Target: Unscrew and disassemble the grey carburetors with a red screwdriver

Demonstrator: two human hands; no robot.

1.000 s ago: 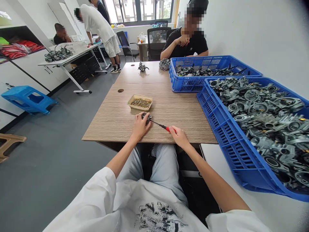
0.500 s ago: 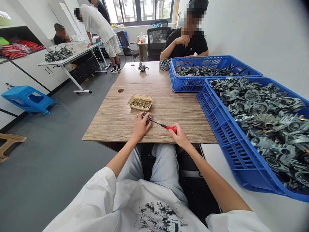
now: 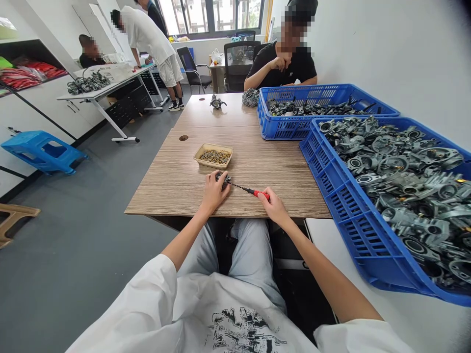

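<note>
Metal part (image 3: 227, 179) and red-handled screwdriver (image 3: 252, 191), centre of the frame.
The left hand (image 3: 214, 193) has its fingers curled round the part, hiding much of it; the screwdriver's tip is too small to make out; the right hand (image 3: 275, 207) has its fingers wrapped round the handle; a blue crate (image 3: 353, 233) is cut off at the right edge.

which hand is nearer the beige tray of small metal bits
Left. The left hand is just on the near side of the beige tray, holding a metal part; the right hand is farther off, nearer and rightward, gripping a red-handled tool.
</note>
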